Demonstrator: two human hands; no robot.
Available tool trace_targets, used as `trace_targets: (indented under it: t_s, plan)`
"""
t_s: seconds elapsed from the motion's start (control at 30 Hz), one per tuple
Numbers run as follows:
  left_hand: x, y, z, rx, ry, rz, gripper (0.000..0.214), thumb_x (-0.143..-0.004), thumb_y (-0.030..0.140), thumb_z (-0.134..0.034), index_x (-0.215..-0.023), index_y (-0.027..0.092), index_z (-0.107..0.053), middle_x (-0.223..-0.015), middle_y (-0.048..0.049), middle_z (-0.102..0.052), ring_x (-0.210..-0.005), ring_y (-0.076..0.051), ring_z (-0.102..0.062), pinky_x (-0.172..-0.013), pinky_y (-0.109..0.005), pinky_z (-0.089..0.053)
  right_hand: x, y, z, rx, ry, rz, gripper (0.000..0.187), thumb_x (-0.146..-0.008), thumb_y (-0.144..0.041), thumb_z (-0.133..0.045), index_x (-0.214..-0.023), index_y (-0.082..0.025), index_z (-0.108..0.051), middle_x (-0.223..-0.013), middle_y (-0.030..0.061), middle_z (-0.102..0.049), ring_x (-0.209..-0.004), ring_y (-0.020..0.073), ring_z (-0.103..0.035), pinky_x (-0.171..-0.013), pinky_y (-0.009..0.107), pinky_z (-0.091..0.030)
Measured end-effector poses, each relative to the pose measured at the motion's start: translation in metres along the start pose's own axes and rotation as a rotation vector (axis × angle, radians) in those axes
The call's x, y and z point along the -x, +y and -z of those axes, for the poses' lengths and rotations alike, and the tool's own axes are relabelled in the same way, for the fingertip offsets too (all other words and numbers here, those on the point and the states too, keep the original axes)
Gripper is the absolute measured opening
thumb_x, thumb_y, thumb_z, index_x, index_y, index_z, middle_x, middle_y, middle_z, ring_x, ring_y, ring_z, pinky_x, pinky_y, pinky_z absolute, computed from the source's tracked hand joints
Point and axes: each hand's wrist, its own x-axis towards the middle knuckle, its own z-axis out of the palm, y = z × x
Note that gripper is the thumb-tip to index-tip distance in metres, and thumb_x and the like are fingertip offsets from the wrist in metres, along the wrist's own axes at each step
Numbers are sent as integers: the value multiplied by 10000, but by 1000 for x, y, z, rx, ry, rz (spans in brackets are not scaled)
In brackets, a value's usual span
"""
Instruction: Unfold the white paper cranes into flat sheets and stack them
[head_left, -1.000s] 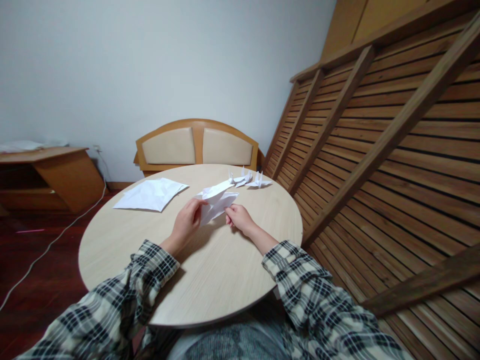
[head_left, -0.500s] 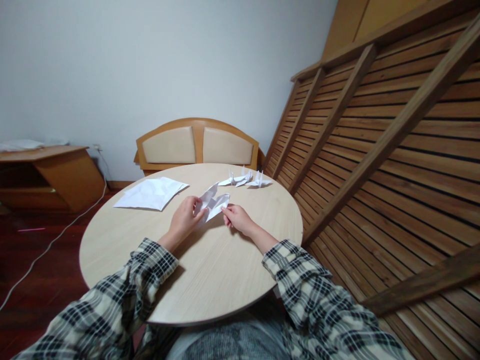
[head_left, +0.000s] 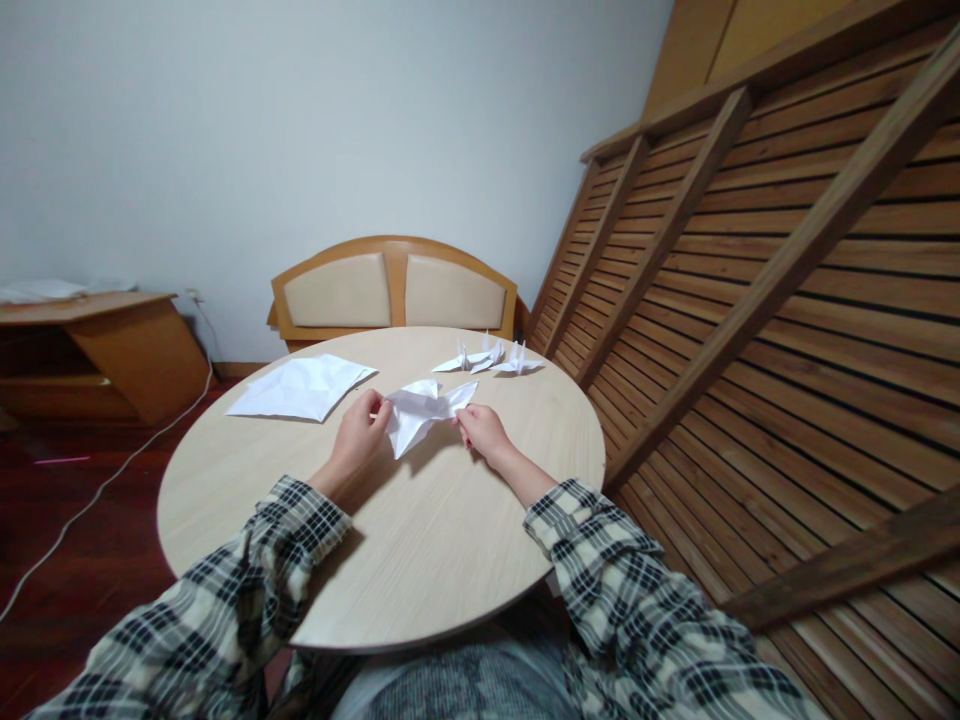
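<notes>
A partly folded white paper piece (head_left: 421, 410) is held just above the round wooden table (head_left: 420, 540), stretched between both hands. My left hand (head_left: 358, 437) pinches its left end and my right hand (head_left: 481, 433) pinches its right tip; both are closed on it. One pointed flap hangs down toward the tabletop between the hands. Beyond it, at the table's far side, stand several small finished white paper cranes (head_left: 491, 358).
A crumpled stack of white paper sheets (head_left: 301, 387) lies at the far left of the table. A padded wooden chair back (head_left: 395, 288) stands behind the table. A slatted wooden panel (head_left: 765, 300) leans along the right. A low wooden cabinet (head_left: 97, 350) and a white cable (head_left: 112, 480) are at left.
The hands have drawn apart, the left moving left and the right slightly right, spreading the folded paper out wide between them; a second ago it was bunched upright.
</notes>
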Motion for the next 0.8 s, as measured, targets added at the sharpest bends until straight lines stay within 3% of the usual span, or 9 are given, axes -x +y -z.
trace_targets:
  t_s: [0.27, 0.43, 0.53, 0.63, 0.7, 0.8]
  plan:
    - [0, -6, -8, 258, -9, 171, 217, -817, 369, -532, -682, 201, -503, -636, -2, -556, -593, -159, -547, -544, -285, -443, 1, -5, 0, -12, 102, 55, 219, -846, -280, -423, -660, -191, -498, -456, -61, -445, -384, 89, -409, -399, 190, -299]
    - [2, -11, -10, 153, -118, 168, 245, -830, 366, -527, -652, 202, -496, -616, -19, -565, -602, -168, -561, -561, -294, -448, 0, -1, 1, 147, 161, 232, 307, -892, -385, -410, -668, -195, -501, -519, -34, -474, -475, 110, -446, -475, 211, -314]
    - [3, -14, -10, 49, -69, 98, 153, -825, 311, -546, -895, 175, -558, -873, -75, -631, -726, -186, -601, -637, -333, -498, 1, 2, 0, 301, 145, 382, 321, -876, -363, -454, -603, -195, -449, -538, -28, -451, -530, 111, -424, -526, 224, -292]
    - [4, -11, -7, -55, 34, -90, 526, -789, 206, -587, -1293, 179, -441, -1262, -165, -532, -993, -242, -596, -814, -426, -520, 3, 2, -2, 360, 73, 454, 326, -862, -332, -480, -576, -192, -409, -542, -36, -411, -533, 103, -390, -537, 233, -261]
    - [4, -5, -5, -177, 73, -264, 663, -778, 153, -603, -1396, 196, -369, -1375, -182, -457, -1193, -292, -502, -965, -486, -453, 5, 1, -3, 373, 35, 457, 318, -859, -320, -489, -578, -190, -414, -542, -40, -405, -527, 100, -386, -535, 235, -248]
    - [4, 6, -1, -311, 75, -426, 642, -802, 151, -610, -1405, 207, -395, -1437, -171, -423, -1303, -322, -409, -1057, -515, -366, 8, -1, -2, 425, -1, 459, 303, -854, -295, -507, -580, -186, -438, -549, -36, -432, -535, 100, -398, -544, 236, -245]
